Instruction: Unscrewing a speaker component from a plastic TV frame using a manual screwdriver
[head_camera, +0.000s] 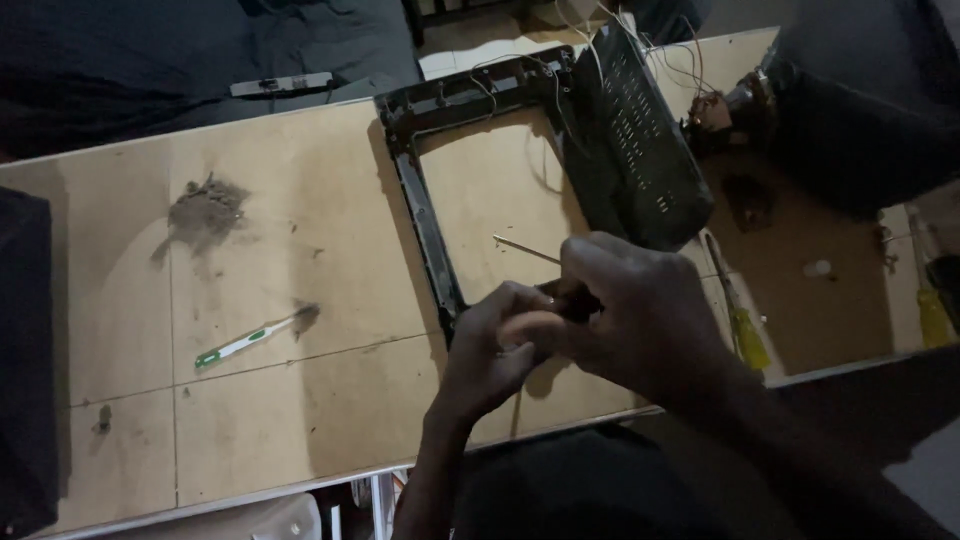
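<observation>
Both hands meet just below the black frame (425, 200): the right hand (640, 310) is clenched round a screwdriver (545, 268), left hand (500, 335) curled beside it. Light and stiff, I'd say; best gripped at the handle.

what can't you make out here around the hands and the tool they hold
Head view, dim light:
- screwdriver: handle hidden inside the right hand and left hand.
- black frame: near corner covered by the hands.
- dark casing: top cut off by the picture edge.
</observation>
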